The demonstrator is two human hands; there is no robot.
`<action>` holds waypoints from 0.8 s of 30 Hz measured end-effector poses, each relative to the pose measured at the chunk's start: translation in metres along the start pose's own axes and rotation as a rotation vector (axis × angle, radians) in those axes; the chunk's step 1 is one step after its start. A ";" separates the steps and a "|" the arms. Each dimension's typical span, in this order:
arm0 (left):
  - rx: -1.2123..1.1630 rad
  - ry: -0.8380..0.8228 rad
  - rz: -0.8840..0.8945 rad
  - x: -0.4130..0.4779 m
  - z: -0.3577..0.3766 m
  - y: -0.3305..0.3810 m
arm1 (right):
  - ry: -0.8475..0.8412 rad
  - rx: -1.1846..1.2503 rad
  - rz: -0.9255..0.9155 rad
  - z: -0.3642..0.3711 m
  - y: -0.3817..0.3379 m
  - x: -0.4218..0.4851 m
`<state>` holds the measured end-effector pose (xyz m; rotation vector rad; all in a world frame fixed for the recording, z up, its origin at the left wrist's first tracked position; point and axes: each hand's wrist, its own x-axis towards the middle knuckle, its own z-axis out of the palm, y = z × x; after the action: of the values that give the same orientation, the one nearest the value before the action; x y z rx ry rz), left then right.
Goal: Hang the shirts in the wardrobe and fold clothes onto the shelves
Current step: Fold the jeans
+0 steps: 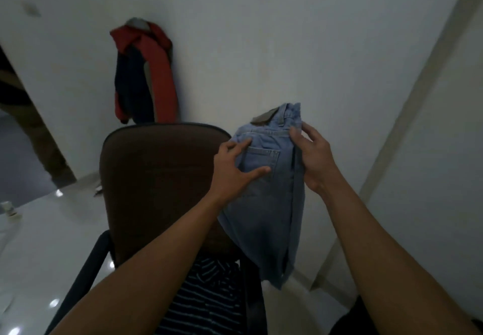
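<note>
A pair of light blue jeans point(266, 204), folded lengthwise, hangs in the air in front of a white wall, waistband up and a back pocket facing me. My left hand point(232, 170) grips its left edge beside the pocket, thumb across the denim. At the right edge near the waistband, my right hand point(313, 157) pinches the fabric. A dark striped garment point(206, 298) lies on the chair seat below my arms.
A brown office chair point(156, 183) with black armrests stands directly in front of me, left of the jeans. A red and navy jacket point(145, 73) hangs on the wall behind it. The glossy white floor point(47, 243) spreads to the left; a doorway opens at far left.
</note>
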<state>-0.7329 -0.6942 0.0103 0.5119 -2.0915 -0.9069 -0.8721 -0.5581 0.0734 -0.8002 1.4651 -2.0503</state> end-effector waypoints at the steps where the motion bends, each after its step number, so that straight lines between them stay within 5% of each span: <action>1: 0.051 -0.022 0.006 0.001 -0.010 0.012 | 0.045 0.006 -0.042 0.010 -0.010 -0.010; 4: 0.185 0.007 0.033 0.000 -0.044 0.064 | 0.160 -0.009 -0.149 0.038 -0.045 -0.042; 10: -0.292 -0.133 0.307 0.000 -0.098 0.177 | 0.218 -0.009 -0.220 0.088 -0.129 -0.105; 16: -0.402 -0.047 0.320 0.001 -0.134 0.244 | 0.220 -0.059 -0.336 0.102 -0.195 -0.148; 24: -0.418 -0.138 0.349 -0.003 -0.144 0.306 | 0.289 -0.088 -0.498 0.090 -0.244 -0.183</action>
<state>-0.6332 -0.5516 0.3001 -0.1328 -1.9493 -1.1493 -0.6932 -0.4187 0.2955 -1.0186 1.6426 -2.5720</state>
